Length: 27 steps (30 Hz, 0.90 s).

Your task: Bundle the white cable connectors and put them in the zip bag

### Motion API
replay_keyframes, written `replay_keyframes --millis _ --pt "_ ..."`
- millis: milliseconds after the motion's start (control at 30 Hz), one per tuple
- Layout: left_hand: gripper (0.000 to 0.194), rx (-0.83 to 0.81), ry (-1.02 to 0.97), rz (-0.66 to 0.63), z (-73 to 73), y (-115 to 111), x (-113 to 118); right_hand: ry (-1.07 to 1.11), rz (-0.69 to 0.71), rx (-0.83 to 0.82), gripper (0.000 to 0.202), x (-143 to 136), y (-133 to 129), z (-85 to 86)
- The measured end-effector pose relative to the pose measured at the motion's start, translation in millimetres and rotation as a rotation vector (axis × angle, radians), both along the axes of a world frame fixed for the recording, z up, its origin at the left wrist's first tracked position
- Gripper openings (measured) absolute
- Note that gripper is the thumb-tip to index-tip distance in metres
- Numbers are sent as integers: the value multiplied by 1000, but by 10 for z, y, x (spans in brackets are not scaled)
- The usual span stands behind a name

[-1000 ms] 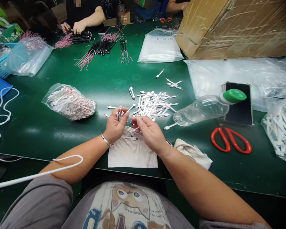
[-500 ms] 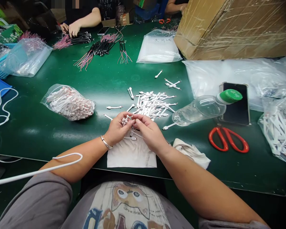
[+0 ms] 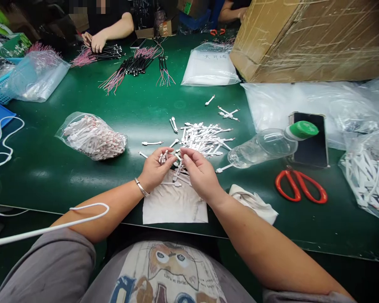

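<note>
My left hand [image 3: 156,168] is closed on several short white cables [image 3: 164,157], their ends showing between thumb and fingers. Close on its right, my right hand [image 3: 200,170] has thumb and index finger brought together; a small white piece shows at their tips, too small to make out fully. Beneath both hands lies a white cloth [image 3: 173,204] with a few white cables [image 3: 175,184] on it. Just beyond the hands a loose pile of white cables [image 3: 202,136] spreads over the green table [image 3: 139,101].
A filled bag [image 3: 93,136] lies left. Rightward are a clear bottle [image 3: 262,147], a phone [image 3: 312,141], red-handled scissors [image 3: 300,186] and a crumpled cloth [image 3: 254,204]. A large carton [image 3: 309,42] stands back right. Another person's hand [image 3: 98,42] touches black-and-pink cables.
My hands have moved slightly apart at the fingertips. The cable ends in my left hand now show more plainly. The view has shifted a little.
</note>
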<state>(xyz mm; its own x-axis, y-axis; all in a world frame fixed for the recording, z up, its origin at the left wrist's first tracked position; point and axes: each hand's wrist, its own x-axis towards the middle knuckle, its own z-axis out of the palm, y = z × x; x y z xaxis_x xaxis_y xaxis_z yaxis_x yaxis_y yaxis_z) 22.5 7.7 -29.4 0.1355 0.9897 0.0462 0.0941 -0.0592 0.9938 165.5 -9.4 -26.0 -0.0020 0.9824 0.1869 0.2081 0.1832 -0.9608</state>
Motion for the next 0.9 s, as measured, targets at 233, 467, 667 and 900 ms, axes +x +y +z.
replay_keyframes --millis 233,467,667,900 --pt "21 85 119 -47 26 -22 -30 -506 98 422 40 52 3 128" --pt "22 104 146 -117 6 12 -35 -480 154 355 34 25 -12 80" --pt "27 406 186 -61 165 -90 -95 -91 140 74 42 21 -32 42" --pt "53 833 452 -430 330 -325 -109 -95 637 56 44 18 -126 155"
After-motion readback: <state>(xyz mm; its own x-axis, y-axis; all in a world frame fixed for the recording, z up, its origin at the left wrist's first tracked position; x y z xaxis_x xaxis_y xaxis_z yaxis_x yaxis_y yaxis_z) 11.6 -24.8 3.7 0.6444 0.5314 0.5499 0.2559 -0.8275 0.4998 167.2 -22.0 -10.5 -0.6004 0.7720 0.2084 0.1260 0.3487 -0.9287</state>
